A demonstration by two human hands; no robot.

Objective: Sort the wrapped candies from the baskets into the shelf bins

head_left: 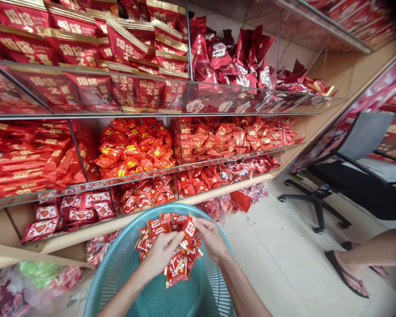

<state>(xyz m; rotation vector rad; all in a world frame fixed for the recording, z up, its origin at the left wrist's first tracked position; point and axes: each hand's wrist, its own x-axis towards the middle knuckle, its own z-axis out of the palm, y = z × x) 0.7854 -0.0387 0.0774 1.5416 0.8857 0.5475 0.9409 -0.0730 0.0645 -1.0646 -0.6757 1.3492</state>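
Over a teal plastic basket, both of my hands clutch one bunch of small red candy packets. My left hand wraps the bunch from the left, fingers closed on it. My right hand grips it from the right, thumb over the top packets. Some packets hang down below my hands into the basket.
Glass shelves full of red candy bags and packets fill the wall ahead. Bags of sweets lie on the floor under the lowest shelf. A black office chair stands at the right. Another person's sandalled foot rests on the tiled floor.
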